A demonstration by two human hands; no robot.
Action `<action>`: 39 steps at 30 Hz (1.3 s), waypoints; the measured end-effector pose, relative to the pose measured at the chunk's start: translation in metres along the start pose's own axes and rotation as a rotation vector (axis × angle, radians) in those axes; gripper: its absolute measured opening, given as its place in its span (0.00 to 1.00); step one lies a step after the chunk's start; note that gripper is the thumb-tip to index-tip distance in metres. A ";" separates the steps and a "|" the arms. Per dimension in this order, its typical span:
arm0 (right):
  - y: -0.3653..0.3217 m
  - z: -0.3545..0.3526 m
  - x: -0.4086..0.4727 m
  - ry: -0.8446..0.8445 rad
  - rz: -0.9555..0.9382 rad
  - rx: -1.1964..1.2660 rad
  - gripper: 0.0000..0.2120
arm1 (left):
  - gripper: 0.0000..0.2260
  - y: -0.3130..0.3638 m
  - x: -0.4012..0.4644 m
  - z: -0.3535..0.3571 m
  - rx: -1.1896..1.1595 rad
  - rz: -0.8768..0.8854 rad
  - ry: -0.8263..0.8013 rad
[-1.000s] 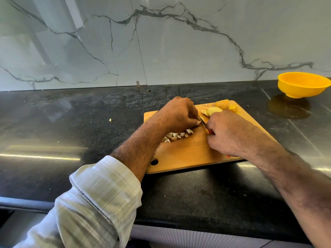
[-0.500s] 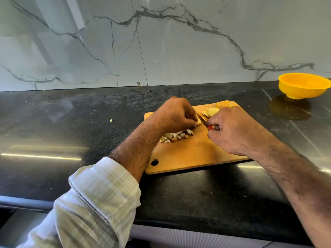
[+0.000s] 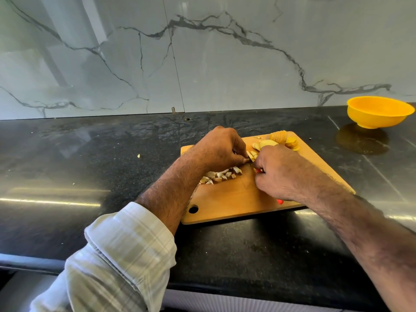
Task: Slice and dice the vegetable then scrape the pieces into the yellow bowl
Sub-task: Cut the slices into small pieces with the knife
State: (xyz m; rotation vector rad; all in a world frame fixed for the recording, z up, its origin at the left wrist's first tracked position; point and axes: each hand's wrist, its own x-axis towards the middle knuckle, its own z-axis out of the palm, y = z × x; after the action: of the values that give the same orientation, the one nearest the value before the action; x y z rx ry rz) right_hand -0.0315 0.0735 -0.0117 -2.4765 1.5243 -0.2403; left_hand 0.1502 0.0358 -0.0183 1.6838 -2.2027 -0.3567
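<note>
Left hand (image 3: pixel 221 147) pinches vegetable slices (image 3: pixel 252 155) on cutting board (image 3: pixel 236 199) | right hand (image 3: pixel 279 172) grips knife (image 3: pixel 258 170) | yellow bowl (image 3: pixel 380 111) far right | risk: blade nicks nearby fingertips.

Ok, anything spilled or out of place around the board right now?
One stray pale vegetable bit lies on the black counter, left of the cutting board, apart from the diced pile. A smaller speck sits nearer the counter's front. The yellow bowl stands upright at far right. Nothing else looks off.
</note>
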 end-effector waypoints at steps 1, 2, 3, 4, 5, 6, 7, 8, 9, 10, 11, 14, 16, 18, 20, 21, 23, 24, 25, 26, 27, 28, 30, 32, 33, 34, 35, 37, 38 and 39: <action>0.001 0.002 0.002 0.005 0.000 0.009 0.12 | 0.04 0.000 0.000 0.001 0.001 -0.002 0.001; 0.002 0.003 0.003 0.015 0.002 0.025 0.12 | 0.05 0.000 0.000 0.001 0.002 -0.004 0.003; 0.004 0.003 0.004 0.031 0.002 0.040 0.10 | 0.05 -0.001 -0.001 0.002 0.003 -0.007 0.006; 0.007 0.003 0.003 0.053 -0.003 0.048 0.09 | 0.05 -0.003 -0.002 0.002 0.000 -0.010 0.013; 0.010 0.003 0.001 0.079 -0.016 0.055 0.08 | 0.06 -0.005 -0.003 0.001 -0.014 -0.013 0.022; 0.014 0.002 -0.001 0.106 -0.035 0.066 0.08 | 0.06 -0.007 -0.005 0.000 -0.036 -0.017 0.034; 0.017 0.001 -0.004 0.131 -0.056 0.083 0.08 | 0.06 -0.009 -0.006 -0.001 -0.061 -0.021 0.044; 0.019 -0.001 -0.006 0.151 -0.071 0.111 0.08 | 0.06 -0.010 -0.007 -0.003 -0.082 -0.026 0.050; 0.020 -0.003 -0.007 0.161 -0.085 0.149 0.08 | 0.06 -0.010 -0.008 -0.003 -0.099 -0.034 0.051; 0.020 -0.006 -0.008 0.168 -0.100 0.184 0.08 | 0.05 -0.010 -0.008 -0.004 -0.108 -0.038 0.050; 0.018 -0.008 -0.009 0.165 -0.108 0.200 0.09 | 0.05 -0.008 -0.008 -0.004 -0.109 -0.042 0.046; 0.012 -0.009 -0.010 0.111 -0.110 0.142 0.12 | 0.06 -0.008 -0.006 -0.002 -0.088 -0.052 0.040; 0.008 -0.009 -0.011 0.081 -0.068 0.098 0.12 | 0.05 -0.009 -0.005 -0.002 -0.082 -0.052 0.043; 0.005 -0.006 -0.012 0.075 -0.047 0.074 0.09 | 0.04 -0.008 -0.005 -0.002 -0.071 -0.053 0.040; -0.001 -0.001 -0.013 0.053 -0.029 0.008 0.03 | 0.03 -0.006 -0.003 -0.002 -0.041 -0.041 0.036; -0.006 0.000 -0.013 0.034 -0.022 -0.022 0.04 | 0.03 -0.005 -0.003 -0.002 -0.027 -0.039 0.034; -0.013 0.002 -0.009 -0.002 -0.012 -0.050 0.06 | 0.02 -0.003 -0.002 -0.003 -0.015 -0.037 0.028; -0.015 0.001 -0.006 -0.004 -0.004 -0.045 0.09 | 0.02 -0.003 -0.002 -0.003 -0.015 -0.036 0.025; -0.015 0.001 -0.003 0.000 0.006 -0.035 0.10 | 0.02 -0.003 -0.002 -0.003 -0.017 -0.035 0.022; -0.015 0.002 0.000 0.017 0.012 -0.027 0.07 | 0.03 -0.004 -0.002 -0.003 -0.017 -0.031 0.021; -0.012 0.003 0.001 0.034 0.011 -0.024 0.06 | 0.03 -0.005 -0.003 -0.003 -0.016 -0.020 0.024; -0.009 0.005 0.001 0.058 0.000 -0.019 0.06 | 0.03 -0.007 -0.004 -0.003 -0.024 -0.010 0.030; 0.002 0.007 -0.002 0.125 -0.035 0.037 0.06 | 0.04 -0.014 -0.006 -0.004 -0.085 0.006 0.044; 0.010 0.004 -0.006 0.171 -0.067 0.113 0.08 | 0.05 -0.022 -0.008 -0.008 -0.141 0.015 0.070; 0.013 0.002 -0.008 0.183 -0.083 0.140 0.08 | 0.05 -0.025 -0.009 -0.010 -0.145 0.014 0.084; 0.014 0.000 -0.009 0.189 -0.103 0.161 0.08 | 0.05 -0.027 -0.009 -0.011 -0.140 0.009 0.090; 0.014 0.000 -0.009 0.189 -0.117 0.173 0.09 | 0.05 -0.029 -0.009 -0.011 -0.132 0.007 0.086; 0.011 -0.001 -0.009 0.177 -0.139 0.168 0.10 | 0.04 -0.028 -0.008 -0.009 -0.124 0.003 0.061; 0.010 0.000 -0.008 0.169 -0.140 0.158 0.10 | 0.04 -0.027 -0.008 -0.008 -0.125 0.002 0.048; 0.010 0.001 -0.007 0.160 -0.132 0.149 0.10 | 0.04 -0.026 -0.008 -0.007 -0.126 0.005 0.039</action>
State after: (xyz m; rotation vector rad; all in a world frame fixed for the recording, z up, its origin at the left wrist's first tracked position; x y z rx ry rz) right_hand -0.0430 0.0759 -0.0159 -2.4915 1.3452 -0.5659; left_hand 0.1779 0.0363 -0.0234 1.6052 -2.1097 -0.4472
